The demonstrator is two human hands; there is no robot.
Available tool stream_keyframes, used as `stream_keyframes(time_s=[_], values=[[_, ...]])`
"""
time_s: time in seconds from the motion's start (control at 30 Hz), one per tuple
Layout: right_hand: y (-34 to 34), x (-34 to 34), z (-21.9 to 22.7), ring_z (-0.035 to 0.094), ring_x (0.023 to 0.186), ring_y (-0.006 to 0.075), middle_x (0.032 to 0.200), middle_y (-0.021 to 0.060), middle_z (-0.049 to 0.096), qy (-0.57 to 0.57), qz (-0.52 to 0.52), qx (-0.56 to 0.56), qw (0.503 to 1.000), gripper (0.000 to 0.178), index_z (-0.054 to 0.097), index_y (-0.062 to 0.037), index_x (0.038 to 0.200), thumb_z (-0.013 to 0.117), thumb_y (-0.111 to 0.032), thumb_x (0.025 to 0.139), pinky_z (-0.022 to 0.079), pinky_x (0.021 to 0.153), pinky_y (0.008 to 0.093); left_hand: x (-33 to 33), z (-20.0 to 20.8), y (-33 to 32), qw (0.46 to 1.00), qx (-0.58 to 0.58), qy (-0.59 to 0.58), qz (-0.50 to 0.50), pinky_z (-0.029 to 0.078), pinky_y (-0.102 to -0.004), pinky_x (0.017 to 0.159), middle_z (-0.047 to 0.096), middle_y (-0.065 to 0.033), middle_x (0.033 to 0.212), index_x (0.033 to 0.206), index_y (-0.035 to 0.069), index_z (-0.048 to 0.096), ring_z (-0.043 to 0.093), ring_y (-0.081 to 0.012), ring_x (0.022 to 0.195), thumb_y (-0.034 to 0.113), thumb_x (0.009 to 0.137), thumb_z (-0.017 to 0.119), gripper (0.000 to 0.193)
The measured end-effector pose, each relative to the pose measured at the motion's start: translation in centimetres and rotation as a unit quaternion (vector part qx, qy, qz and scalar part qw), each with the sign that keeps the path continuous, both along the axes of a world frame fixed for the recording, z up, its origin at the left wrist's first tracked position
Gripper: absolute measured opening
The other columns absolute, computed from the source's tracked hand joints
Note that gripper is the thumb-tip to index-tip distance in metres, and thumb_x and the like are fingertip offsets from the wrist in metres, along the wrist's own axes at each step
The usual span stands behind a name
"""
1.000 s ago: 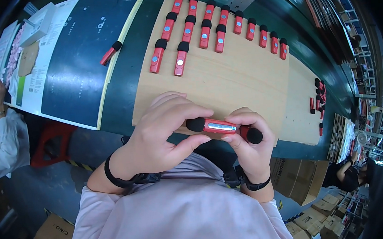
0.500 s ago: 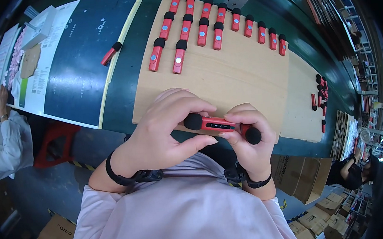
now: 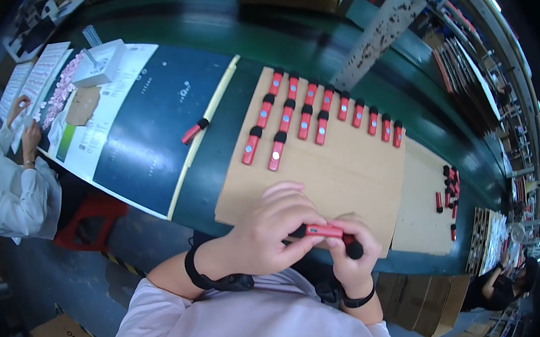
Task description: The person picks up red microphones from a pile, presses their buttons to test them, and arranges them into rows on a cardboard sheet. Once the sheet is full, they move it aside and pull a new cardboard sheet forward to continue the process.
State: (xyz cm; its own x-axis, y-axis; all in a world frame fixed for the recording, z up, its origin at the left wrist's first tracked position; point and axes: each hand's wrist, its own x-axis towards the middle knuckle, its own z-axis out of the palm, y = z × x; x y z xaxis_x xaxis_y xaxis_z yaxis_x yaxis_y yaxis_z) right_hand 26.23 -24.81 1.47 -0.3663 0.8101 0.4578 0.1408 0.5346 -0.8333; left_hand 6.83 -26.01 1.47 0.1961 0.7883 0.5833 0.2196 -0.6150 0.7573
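A small red microphone with a black foam tip lies crosswise between my hands, above the near edge of the cardboard sheet. My left hand is closed around its foam end. At the other end, the thumb and fingers of my right hand pinch the red body. A second microphone is tucked in my right hand; its black foam tip sticks out and its body is mostly hidden. A small dark slot shows on the held microphone's side. Beyond my hands, similar microphones lie in rows on the cardboard.
One microphone lies on the dark blue sheet to the left. More are grouped on the right cardboard. A rusty-spotted metal post rises behind the rows. A person in white works at far left; a carton stands below right.
The view has tilted up, showing more of the far table. The held microphone has been rolled, so its narrow slotted side faces me instead of the black panel. Both hands keep hold.
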Motion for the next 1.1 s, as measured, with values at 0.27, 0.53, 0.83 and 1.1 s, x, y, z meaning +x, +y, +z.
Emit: stream_keyframes(time_s=[0.27, 0.53, 0.83, 1.1], values=[[-0.2, -0.3, 0.8, 0.054, 0.066, 0.0138, 0.082, 0.0097, 0.062, 0.011, -0.012, -0.006, 1.0, 0.022, 0.064, 0.0056, 0.103, 0.068, -0.001, 0.083, 0.044, 0.061, 0.0255, 0.7, -0.9, 0.0, 0.997, -0.004, -0.071, -0.014, 0.04, -0.0499, 0.101, 0.066, -0.0092, 0.096, 0.1, 0.003, 0.062, 0.063, -0.0244, 0.089, 0.007, 0.077, 0.073, 0.025], [1.3, -0.2, 4.1, 0.057, 0.072, 0.0159, 0.083, 0.0096, 0.063, -0.114, 0.042, -0.047, 0.991, 0.025, 0.066, 0.0047, 0.106, 0.069, -0.003, 0.082, 0.046, 0.066, 0.0273, -1.4, -0.6, -0.5, 0.996, -0.067, -0.063, 0.012, 0.041, -0.0469, 0.098, 0.063, -0.0098, 0.103, 0.107, 0.002, 0.061, 0.06, -0.0255, 0.098, 0.008, 0.077, 0.074, 0.033], [10.0, 0.7, 4.2, 0.062, 0.075, 0.0275, 0.086, 0.014, 0.066, -0.316, -0.049, 0.078, 0.944, 0.023, 0.068, -0.001, 0.101, 0.069, -0.001, 0.078, 0.049, 0.068, 0.0333, -3.0, -1.1, -0.5, 0.973, 0.004, 0.226, 0.047, 0.043, -0.0411, 0.087, 0.061, -0.0089, 0.106, 0.102, 0.005, 0.063, 0.056, -0.0283, 0.1, 0.015, 0.069, 0.075, 0.036], [10.9, 0.4, 1.2, 0.064, 0.083, 0.0315, 0.088, 0.0119, 0.066, -0.454, -0.075, 0.143, 0.876, 0.02, 0.066, -0.0026, 0.097, 0.067, -0.004, 0.076, 0.052, 0.071, 0.0391, -1.9, -2.1, 0.5, 0.963, 0.004, 0.269, 0.016, 0.041, -0.039, 0.085, 0.061, -0.0073, 0.104, 0.097, 0.006, 0.063, 0.056, -0.0247, 0.098, 0.016, 0.069, 0.075, 0.032]])
